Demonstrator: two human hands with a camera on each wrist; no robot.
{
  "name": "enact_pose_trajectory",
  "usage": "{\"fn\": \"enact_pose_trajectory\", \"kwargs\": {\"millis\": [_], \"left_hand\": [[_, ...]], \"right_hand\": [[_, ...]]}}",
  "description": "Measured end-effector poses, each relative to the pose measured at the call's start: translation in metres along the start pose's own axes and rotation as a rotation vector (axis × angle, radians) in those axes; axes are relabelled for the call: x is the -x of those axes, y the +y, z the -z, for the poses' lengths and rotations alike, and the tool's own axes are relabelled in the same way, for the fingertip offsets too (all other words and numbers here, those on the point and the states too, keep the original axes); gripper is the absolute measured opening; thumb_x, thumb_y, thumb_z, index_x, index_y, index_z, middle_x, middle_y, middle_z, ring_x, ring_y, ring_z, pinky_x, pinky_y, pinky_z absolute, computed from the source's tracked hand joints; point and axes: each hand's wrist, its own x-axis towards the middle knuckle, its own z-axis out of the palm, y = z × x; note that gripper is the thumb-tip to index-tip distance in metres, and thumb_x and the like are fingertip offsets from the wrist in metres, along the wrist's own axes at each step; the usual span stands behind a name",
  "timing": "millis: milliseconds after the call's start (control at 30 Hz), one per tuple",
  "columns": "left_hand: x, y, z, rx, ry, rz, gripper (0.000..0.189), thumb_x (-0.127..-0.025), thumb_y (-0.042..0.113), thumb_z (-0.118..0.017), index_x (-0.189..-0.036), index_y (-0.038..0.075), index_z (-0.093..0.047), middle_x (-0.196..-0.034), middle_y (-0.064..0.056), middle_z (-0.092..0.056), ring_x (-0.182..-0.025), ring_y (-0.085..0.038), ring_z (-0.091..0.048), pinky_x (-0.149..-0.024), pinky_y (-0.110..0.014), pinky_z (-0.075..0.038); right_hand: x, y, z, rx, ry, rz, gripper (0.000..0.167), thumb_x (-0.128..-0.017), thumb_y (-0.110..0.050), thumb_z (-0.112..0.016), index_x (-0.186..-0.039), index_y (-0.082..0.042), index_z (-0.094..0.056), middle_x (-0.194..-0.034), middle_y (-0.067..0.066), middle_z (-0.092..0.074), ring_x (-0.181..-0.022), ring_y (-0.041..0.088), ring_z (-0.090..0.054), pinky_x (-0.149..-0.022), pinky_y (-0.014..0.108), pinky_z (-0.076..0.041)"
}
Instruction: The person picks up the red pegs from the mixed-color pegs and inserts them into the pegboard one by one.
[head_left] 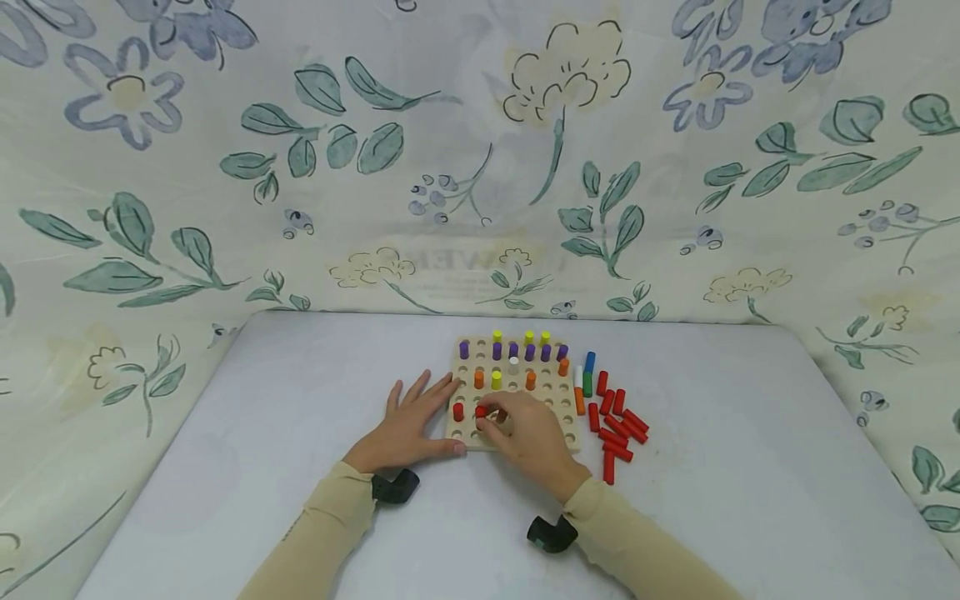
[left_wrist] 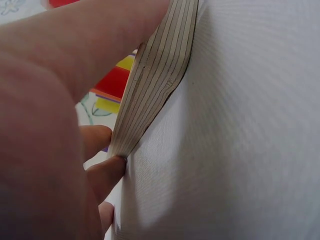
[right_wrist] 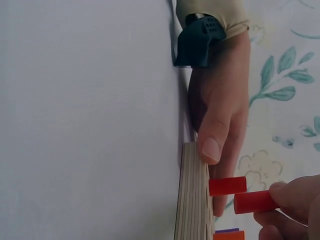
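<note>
A pale wooden peg board [head_left: 456, 427] lies on the table with several rows of holes. My right hand [head_left: 532, 437] pinches a red peg [right_wrist: 256, 201] between thumb and fingers; in the right wrist view it is upright, just off the board's top. Beside it another red peg [head_left: 458, 412] stands in a hole. At the board's left side rests my left hand [head_left: 401, 429], fingers spread, thumb at the front left corner. In the left wrist view its fingertips touch the layered board edge [left_wrist: 155, 75]. My right hand hides part of the board's front.
Purple pegs [head_left: 530, 352], yellow pegs [head_left: 497, 380], orange pegs [head_left: 479, 380] and a white peg [head_left: 513, 364] stand in the board. Right of it lie several loose red pegs [head_left: 615, 425], with a blue peg [head_left: 590, 362], a green peg [head_left: 587, 384] and an orange peg [head_left: 580, 402].
</note>
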Motion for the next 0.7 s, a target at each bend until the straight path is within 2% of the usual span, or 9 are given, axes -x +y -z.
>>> {"fn": "enact_pose_trajectory", "kwargs": {"millis": [167, 367, 700], "left_hand": [[0.0, -0.001, 0.0, 0.004, 0.01, -0.015, 0.097, -0.084, 0.054, -0.075, -0.159, 0.01, -0.031, -0.164, -0.013, -0.026, -0.153, -0.042, -0.003, -0.115, -0.068, 0.009], [0.0, -0.003, -0.001, 0.003, 0.017, -0.036, 0.098, -0.083, 0.054, -0.076, -0.159, 0.01, -0.031, -0.164, -0.013, -0.026, -0.153, -0.042, -0.004, -0.115, -0.069, 0.008], [-0.001, -0.004, -0.002, -0.004, 0.009, -0.018, 0.1, -0.082, 0.056, -0.075, -0.159, 0.011, -0.031, -0.165, -0.012, -0.026, -0.153, -0.041, -0.003, -0.115, -0.068, 0.009]], "right_hand": [[-0.003, -0.003, -0.006, 0.015, -0.009, 0.027, 0.023, -0.089, -0.018, -0.078, -0.11, -0.008, -0.074, -0.095, 0.002, -0.074, -0.081, 0.012, -0.065, -0.071, 0.024, -0.055], [-0.005, -0.007, -0.012, -0.003, -0.037, 0.017, 0.024, -0.09, -0.02, -0.077, -0.111, -0.009, -0.074, -0.096, 0.002, -0.074, -0.08, 0.012, -0.063, -0.07, 0.022, -0.054], [-0.006, -0.011, -0.017, 0.01, -0.051, 0.034, 0.023, -0.09, -0.019, -0.078, -0.11, -0.009, -0.075, -0.086, 0.001, -0.071, -0.076, 0.01, -0.06, -0.064, 0.018, -0.05]]}}
